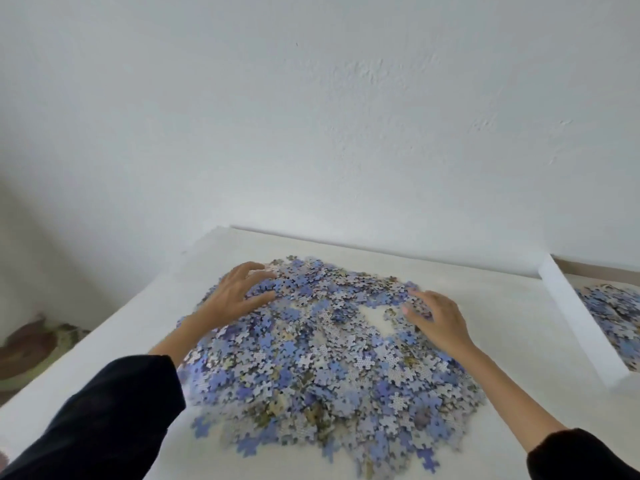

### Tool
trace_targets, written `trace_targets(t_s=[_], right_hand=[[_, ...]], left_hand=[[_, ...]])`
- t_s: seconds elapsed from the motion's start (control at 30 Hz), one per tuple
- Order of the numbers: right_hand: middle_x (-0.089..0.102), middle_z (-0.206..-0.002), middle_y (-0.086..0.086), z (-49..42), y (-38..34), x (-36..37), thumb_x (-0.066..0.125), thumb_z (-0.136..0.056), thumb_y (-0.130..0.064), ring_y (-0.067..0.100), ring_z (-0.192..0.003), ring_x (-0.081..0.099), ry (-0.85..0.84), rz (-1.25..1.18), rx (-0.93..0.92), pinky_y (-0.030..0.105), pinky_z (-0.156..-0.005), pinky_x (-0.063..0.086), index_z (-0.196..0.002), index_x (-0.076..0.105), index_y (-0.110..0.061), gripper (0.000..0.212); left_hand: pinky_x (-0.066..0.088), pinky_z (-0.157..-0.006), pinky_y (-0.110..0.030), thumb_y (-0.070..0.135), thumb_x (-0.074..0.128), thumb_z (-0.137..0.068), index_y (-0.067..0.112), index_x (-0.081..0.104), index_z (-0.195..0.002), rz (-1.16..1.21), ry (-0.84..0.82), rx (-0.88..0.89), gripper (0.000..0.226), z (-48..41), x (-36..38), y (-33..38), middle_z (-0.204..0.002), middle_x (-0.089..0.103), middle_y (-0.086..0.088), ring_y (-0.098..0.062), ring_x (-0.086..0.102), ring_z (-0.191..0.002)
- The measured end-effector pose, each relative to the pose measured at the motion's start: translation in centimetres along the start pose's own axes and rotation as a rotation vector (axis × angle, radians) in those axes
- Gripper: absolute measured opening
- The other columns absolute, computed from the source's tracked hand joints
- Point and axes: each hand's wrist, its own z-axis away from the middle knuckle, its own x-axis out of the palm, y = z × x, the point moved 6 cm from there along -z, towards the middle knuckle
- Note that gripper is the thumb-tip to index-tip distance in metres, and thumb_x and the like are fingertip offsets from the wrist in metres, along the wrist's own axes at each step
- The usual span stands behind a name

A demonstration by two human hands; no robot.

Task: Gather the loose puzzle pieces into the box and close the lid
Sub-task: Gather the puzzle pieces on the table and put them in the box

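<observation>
A broad, shallow heap of loose cardboard puzzle pieces [322, 358], mostly lavender-blue with some pale grey patterned backs and a few olive-brown ones, is lying across the middle of a matte white tabletop [502, 306]. The pieces are small and knobbed, overlapping in a ragged layer, and a few are straying off the near edge of the heap. Near its far right part, a small bare patch of table is showing through.

The left hand [239, 296] is resting palm down on the far left edge of the heap, fingers spread and slightly bent over the pieces, pinching nothing. The right hand [440, 317] is lying palm down on the far right part, just beside the bare patch, fingers splayed and flat on the pieces. Both forearms are reaching out of dark sleeves [104, 420], bare from above the wrist.

At the right, an open white rectangular box [571, 317] with a plain, straight wall is sitting on the table, well apart from the heap and holding more blue pieces [613, 313]. The frame edge is cutting off most of it. The fingertips and the near pieces are blurring. At the far left, below the table, a brown and green soft shape [38, 344] is too indistinct to identify. A rough white plastered wall [311, 116] is filling the background.
</observation>
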Motion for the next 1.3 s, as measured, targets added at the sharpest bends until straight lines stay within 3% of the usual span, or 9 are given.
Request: trace_targets(t_s=[0.1,0.23,0.43,0.5,0.6,0.73,0.83,1.03,1.3], right_hand=[[0.031,-0.148,0.001,0.6,-0.8,1.3,0.044,-0.090,-0.050,0.020,-0.137,0.023,-0.027,0.019,0.017,0.039,-0.113,0.018,-0.137,0.039,-0.028,0.052],[0.029,-0.148,0.000,1.0,-3.6,2.4,0.043,-0.093,-0.044,0.020,-0.136,0.022,-0.039,-0.005,-0.001,0.037,-0.110,0.019,-0.137,0.038,-0.028,0.048],[0.033,-0.146,0.001,1.7,-7.6,1.6,0.044,-0.090,-0.047,0.020,-0.132,0.031,-0.122,-0.159,-0.018,0.043,-0.110,0.025,-0.136,0.039,-0.029,0.050],[0.032,-0.147,-0.002,2.5,-7.9,0.2,0.043,-0.081,-0.061,0.018,-0.134,0.030,-0.114,-0.125,-0.042,0.048,-0.111,0.022,-0.136,0.037,-0.037,0.060],[0.013,-0.153,-0.005,5.1,-6.9,-0.1,0.041,-0.061,-0.087,0.017,-0.141,0.011,-0.238,-0.032,-0.023,0.054,-0.112,0.015,-0.138,0.018,-0.052,0.087],[-0.015,-0.154,-0.003,9.0,-6.0,2.2,0.037,-0.035,-0.098,0.020,-0.142,-0.009,-0.393,0.029,0.026,0.055,-0.113,0.009,-0.134,-0.008,-0.058,0.115],[-0.023,-0.151,-0.005,9.0,-6.9,3.3,0.035,-0.032,-0.099,0.023,-0.141,-0.014,-0.377,0.110,0.020,0.058,-0.112,0.005,-0.135,-0.016,-0.053,0.124],[-0.032,-0.146,-0.010,7.8,-9.3,4.9,0.054,-0.045,-0.083,0.024,-0.138,-0.023,-0.433,0.154,-0.009,0.062,-0.110,0.001,-0.132,-0.019,-0.055,0.117],[-0.024,-0.151,-0.009,6.2,-10.8,6.3,0.049,-0.048,-0.086,0.027,-0.141,-0.013,-0.328,0.213,-0.005,0.059,-0.110,0.005,-0.138,-0.002,-0.054,0.108]], left_hand=[[0.029,-0.109,-0.046,0.094,0.007,-0.061,0.034,0.038,-0.138,0.003,-0.057,-0.069,0.103,0.7,0.4,-3.0,-0.144,0.031,0.000,-0.019,0.034,-0.130],[0.020,-0.110,-0.046,0.093,-0.007,-0.055,0.035,0.035,-0.140,-0.072,-0.078,0.001,0.111,0.4,1.9,-1.7,-0.147,0.025,0.006,-0.015,0.029,-0.133],[0.014,-0.113,-0.052,0.098,0.008,-0.051,0.035,0.028,-0.143,0.063,-0.185,0.126,0.113,0.2,2.0,-0.1,-0.150,0.020,0.004,-0.018,0.024,-0.137],[0.009,-0.113,-0.056,0.099,0.018,-0.048,0.044,0.018,-0.143,0.014,-0.257,0.204,0.110,0.5,1.6,-0.3,-0.153,0.013,0.004,-0.020,0.016,-0.141],[0.002,-0.111,-0.062,0.099,0.035,-0.042,0.059,-0.002,-0.135,0.003,-0.400,0.263,0.108,1.8,1.6,-1.5,-0.154,-0.003,0.008,-0.024,-0.002,-0.143],[-0.002,-0.108,-0.066,0.100,0.039,-0.031,0.056,-0.019,-0.134,-0.038,-0.487,0.272,0.126,3.4,2.6,-1.7,-0.153,-0.017,0.010,-0.026,-0.017,-0.142],[-0.007,-0.107,-0.063,0.100,0.039,-0.028,0.047,-0.020,-0.139,-0.053,-0.487,0.301,0.136,3.5,2.8,-0.4,-0.153,-0.020,0.010,-0.025,-0.021,-0.141],[-0.008,-0.108,-0.062,0.101,0.033,-0.031,0.043,-0.020,-0.142,-0.124,-0.498,0.359,0.135,2.9,3.4,1.0,-0.152,-0.013,0.014,-0.020,-0.016,-0.142],[0.015,-0.112,-0.054,0.102,0.022,-0.037,0.040,0.010,-0.146,-0.108,-0.334,0.342,0.126,2.0,3.4,0.7,-0.141,0.017,0.007,-0.016,0.016,-0.130]])
